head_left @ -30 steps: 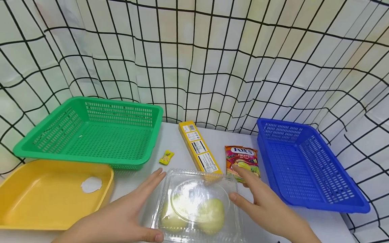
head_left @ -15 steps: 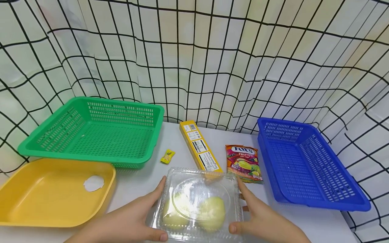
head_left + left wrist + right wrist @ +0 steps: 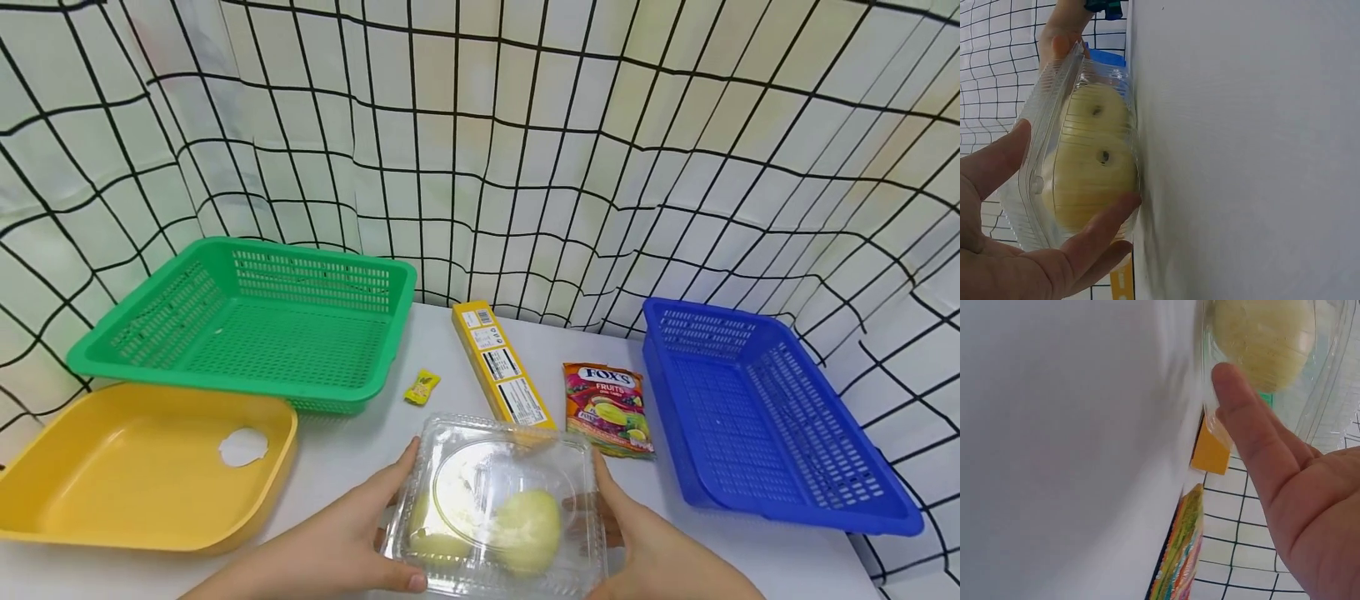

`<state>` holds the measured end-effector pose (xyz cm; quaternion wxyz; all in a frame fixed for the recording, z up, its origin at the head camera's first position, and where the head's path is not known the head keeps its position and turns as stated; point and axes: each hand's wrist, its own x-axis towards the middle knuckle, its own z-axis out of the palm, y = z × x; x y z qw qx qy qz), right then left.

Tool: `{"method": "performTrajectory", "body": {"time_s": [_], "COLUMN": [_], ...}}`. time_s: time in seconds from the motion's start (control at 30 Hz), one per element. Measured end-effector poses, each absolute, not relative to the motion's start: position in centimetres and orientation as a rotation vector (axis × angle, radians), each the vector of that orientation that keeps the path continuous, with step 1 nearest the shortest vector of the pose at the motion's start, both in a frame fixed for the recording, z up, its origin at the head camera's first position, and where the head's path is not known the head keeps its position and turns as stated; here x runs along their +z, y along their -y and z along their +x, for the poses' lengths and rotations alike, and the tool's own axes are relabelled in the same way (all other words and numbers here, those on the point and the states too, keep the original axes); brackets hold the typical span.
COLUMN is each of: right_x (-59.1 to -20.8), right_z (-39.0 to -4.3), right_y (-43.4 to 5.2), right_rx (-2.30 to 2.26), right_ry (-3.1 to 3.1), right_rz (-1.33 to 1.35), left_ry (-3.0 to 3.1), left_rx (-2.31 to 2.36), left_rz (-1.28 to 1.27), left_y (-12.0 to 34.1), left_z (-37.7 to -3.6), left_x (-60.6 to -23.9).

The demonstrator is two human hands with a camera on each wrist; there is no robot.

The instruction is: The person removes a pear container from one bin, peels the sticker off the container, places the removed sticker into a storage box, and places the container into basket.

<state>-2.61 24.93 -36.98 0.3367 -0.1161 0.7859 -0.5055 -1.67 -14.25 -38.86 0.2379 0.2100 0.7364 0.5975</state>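
Clear plastic clamshell (image 3: 498, 508): at the near edge of the white worktop (image 3: 352, 450), two pale yellow round fruits (image 3: 528, 529) inside.
Left hand (image 3: 337, 550): grip holding the clamshell's left side, thumb on the near corner, fingers along the wall.
Right hand (image 3: 660, 558): grip clasping the clamshell's right side, fingers against its wall.
Behind the clamshell: long yellow box (image 3: 501, 377), sweets packet (image 3: 607, 408), small yellow sachet (image 3: 422, 387).
Left edge: green basket (image 3: 247, 333), yellow tray (image 3: 142, 467).
Right edge: blue basket (image 3: 765, 417).
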Motion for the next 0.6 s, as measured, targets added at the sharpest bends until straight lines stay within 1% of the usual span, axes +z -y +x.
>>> {"method": "performTrajectory", "body": {"time_s": [0.23,0.4,0.6], "right_x": [-36.3,-35.2,-34.2], "right_z": [-2.6,-2.5,-3.4], "right_y": [-24.8,-24.5,-23.4], "right_rx": [-1.325,-1.362,-1.413], "right_ry": [-2.113,-2.170,-2.229], "right_rz": [-0.403,-0.510,-0.678], "left_ry": [-2.078,-2.081,-2.000], "left_rx": [1.633,1.696,1.800], "left_rz": [0.468,0.476,0.476], "left_y": [14.7,15.5,17.0], "left_z": [-1.4,-1.6,-1.7], "left_x": [-38.0,-37.1,-36.0]}}
